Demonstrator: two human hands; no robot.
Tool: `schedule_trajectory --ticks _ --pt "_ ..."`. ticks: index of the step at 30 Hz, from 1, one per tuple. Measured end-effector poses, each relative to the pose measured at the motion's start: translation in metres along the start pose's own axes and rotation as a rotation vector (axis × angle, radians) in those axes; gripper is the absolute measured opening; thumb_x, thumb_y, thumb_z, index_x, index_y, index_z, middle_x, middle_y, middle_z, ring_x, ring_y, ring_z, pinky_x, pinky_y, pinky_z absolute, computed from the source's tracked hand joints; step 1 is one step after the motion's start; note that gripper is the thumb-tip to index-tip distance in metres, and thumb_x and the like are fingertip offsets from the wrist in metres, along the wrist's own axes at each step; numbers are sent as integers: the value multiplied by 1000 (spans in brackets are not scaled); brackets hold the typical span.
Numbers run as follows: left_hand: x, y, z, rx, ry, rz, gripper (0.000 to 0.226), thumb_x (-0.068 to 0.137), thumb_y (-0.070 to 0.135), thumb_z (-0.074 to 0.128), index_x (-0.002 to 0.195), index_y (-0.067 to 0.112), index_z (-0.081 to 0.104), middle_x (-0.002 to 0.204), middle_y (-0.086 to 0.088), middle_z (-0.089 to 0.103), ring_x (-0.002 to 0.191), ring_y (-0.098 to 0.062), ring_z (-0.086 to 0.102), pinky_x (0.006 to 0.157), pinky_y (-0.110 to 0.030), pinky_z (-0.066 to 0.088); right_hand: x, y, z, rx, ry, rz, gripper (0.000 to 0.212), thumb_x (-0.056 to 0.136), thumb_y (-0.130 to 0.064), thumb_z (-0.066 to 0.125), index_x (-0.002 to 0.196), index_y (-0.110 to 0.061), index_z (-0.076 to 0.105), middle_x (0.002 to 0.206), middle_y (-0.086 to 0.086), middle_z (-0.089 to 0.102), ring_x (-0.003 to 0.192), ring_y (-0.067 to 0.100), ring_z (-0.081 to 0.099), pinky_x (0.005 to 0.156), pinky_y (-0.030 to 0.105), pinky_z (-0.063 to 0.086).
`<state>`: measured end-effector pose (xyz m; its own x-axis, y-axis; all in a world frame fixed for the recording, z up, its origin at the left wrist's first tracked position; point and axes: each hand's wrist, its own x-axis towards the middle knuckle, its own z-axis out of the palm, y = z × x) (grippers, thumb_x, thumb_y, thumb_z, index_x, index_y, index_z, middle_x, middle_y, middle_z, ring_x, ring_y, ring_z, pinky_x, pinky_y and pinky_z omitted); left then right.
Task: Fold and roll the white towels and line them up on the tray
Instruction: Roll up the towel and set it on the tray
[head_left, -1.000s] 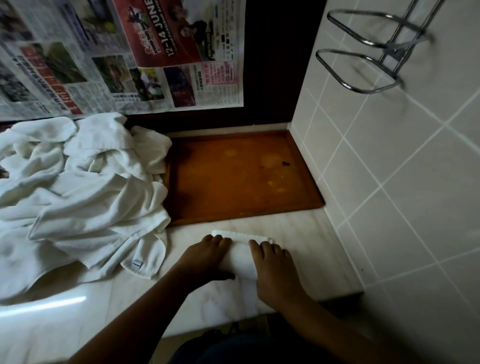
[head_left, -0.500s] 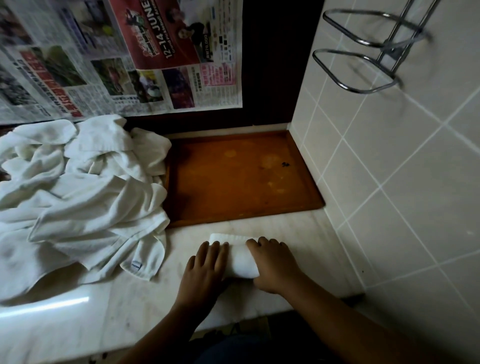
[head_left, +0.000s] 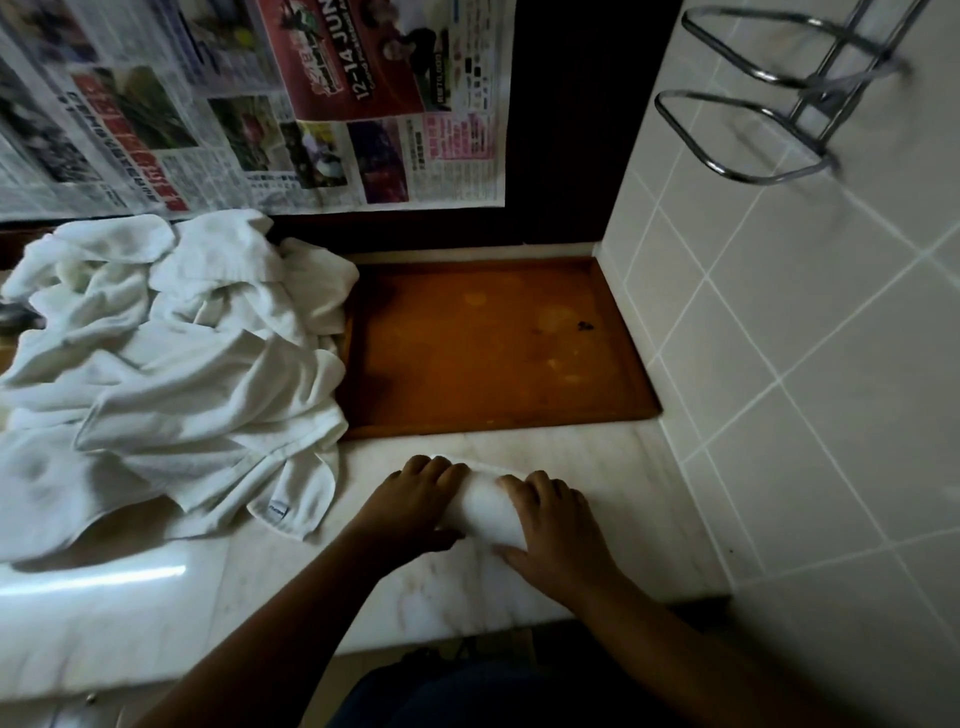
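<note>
Both hands on one rolled white towel (head_left: 485, 506) lying on the marble counter (head_left: 597, 467), just in front of the brown tray (head_left: 631, 374); left hand (head_left: 415, 506) has fingers curled over the roll's left end, right hand (head_left: 553, 525) fingers curled over the right end with thumb low along the near side; so both are wrapped on the roll, not spread flat; roll looks close to fully wound, no loose tail visible, though the underside is hidden. Tray holds no towels yet. Heap of unrolled white towels (head_left: 171, 374) sits left of the tray, its edge touching or overlapping the tray's left rim, can't tell which.

To do the step well: keep even pressure at both ends so the roll stays cylindrical, not coned; tuck the free edge underneath; lift with both hands, seam down; set it square against a tray wall so later rolls line up beside it.
</note>
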<state>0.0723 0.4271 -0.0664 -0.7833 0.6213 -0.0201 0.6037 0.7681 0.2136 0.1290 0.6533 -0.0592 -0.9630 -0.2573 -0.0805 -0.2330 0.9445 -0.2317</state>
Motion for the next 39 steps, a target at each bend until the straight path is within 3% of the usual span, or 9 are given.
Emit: schedule_trajectory --ticks 3,6,9,12,15,22,32,36,39 --pt "-11 5 7 -60 57 -47 87 77 58 69 147 23 32 141 -6 47 125 -31 47 91 -49 53 2 0 -3 -16 -11 -29 72 84 -56 62 144 -27 34 126 6 51 105 28 56 87 40 46" --pt "-26 20 17 -350 163 -301 91 82 53 72 155 25 24 150 -1 33 127 -20 43 96 -43 50 2 -1 -4 -17 -14 -13 71 87 -56 62 145 -27 32 127 6 50 106 29 56 86 41 45" --pt "-31 43 16 -723 312 -753 92 84 44 74 156 22 21 126 10 51 97 -5 58 82 -34 55 0 -4 -3 45 3 89 74 87 -65 58 144 -25 32 128 5 51 107 26 56 87 40 46" --pt "-29 62 6 -1012 300 -959 50 94 43 61 134 15 52 84 1 72 70 -3 68 60 -21 56 -6 -7 0 96 9 148 76 90 -65 56 147 -25 28 134 4 49 113 23 54 93 37 46" --pt "-21 71 -4 -1434 200 -969 52 85 57 55 106 11 67 90 -9 75 88 -19 73 83 -37 59 -12 -8 6 166 28 151 77 90 -63 56 150 -25 25 139 3 47 118 22 53 95 35 46" --pt "7 78 -11 -1888 240 -913 58 88 42 67 134 13 48 125 -15 63 114 -32 62 97 -50 53 -14 -15 12 312 78 150 75 84 -72 52 143 -29 32 127 -3 55 105 14 59 87 33 53" --pt "19 38 -42 -1964 287 -947 66 72 38 79 127 13 52 117 -20 64 106 -36 65 76 -46 59 11 -46 -23 707 -34 185 62 81 -66 68 130 -41 41 120 -17 53 103 2 56 80 15 48" --pt "15 9 -63 -1953 253 -934 74 66 42 85 126 12 54 112 -20 66 105 -37 66 78 -48 58 30 -65 -39 1089 -202 282 52 85 -48 75 127 -35 47 120 -8 59 102 10 62 66 18 56" --pt "11 -11 -77 -1926 259 -927 67 69 40 83 124 13 56 110 -19 68 102 -36 67 77 -48 58 46 -77 -41 1315 -292 349 55 80 -52 78 126 -32 56 117 -3 67 102 17 68 79 32 61"
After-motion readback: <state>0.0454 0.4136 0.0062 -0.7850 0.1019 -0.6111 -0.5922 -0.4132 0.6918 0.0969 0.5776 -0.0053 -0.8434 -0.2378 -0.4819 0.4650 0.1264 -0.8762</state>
